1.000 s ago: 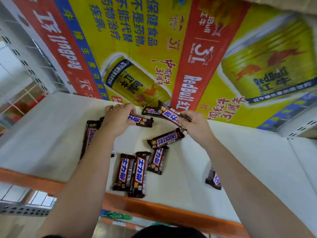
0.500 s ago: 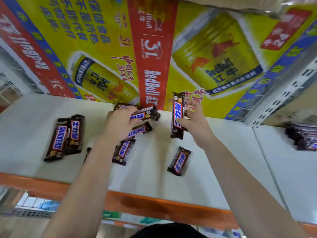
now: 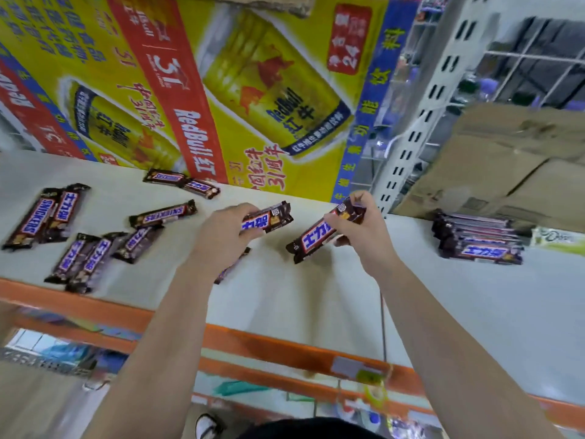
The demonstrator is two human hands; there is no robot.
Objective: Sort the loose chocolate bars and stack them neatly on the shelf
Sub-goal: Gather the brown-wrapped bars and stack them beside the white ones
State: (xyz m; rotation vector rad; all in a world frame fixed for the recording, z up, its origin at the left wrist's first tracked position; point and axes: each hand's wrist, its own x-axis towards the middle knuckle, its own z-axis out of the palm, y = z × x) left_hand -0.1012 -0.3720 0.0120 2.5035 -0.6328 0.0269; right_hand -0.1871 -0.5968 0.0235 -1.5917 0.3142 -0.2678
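Observation:
My left hand [image 3: 221,239] grips one brown Snickers bar [image 3: 270,218] above the white shelf [image 3: 316,296]. A second Snickers bar [image 3: 316,240] is pinched at its upper end by my right hand [image 3: 361,229], slanting down to the left. Several loose bars lie on the shelf's left part: a pair [image 3: 47,215] at the far left, a single bar [image 3: 163,213], two bars [image 3: 182,182] by the back wall, a cluster [image 3: 95,256] near the front. Another bar [image 3: 232,264] peeks out under my left wrist. A neat stack of bars [image 3: 478,237] sits at the right.
A yellow and red Red Bull carton [image 3: 221,90] forms the back wall. A perforated white upright [image 3: 421,115] and a cardboard box [image 3: 506,160] stand behind the stack. The shelf has an orange front edge [image 3: 269,343]. A pale packet [image 3: 557,239] lies right of the stack.
Both hands, each with its bar, have moved to the right toward the stack, and my view has swung right with them. The loose bars now lie further left in view.

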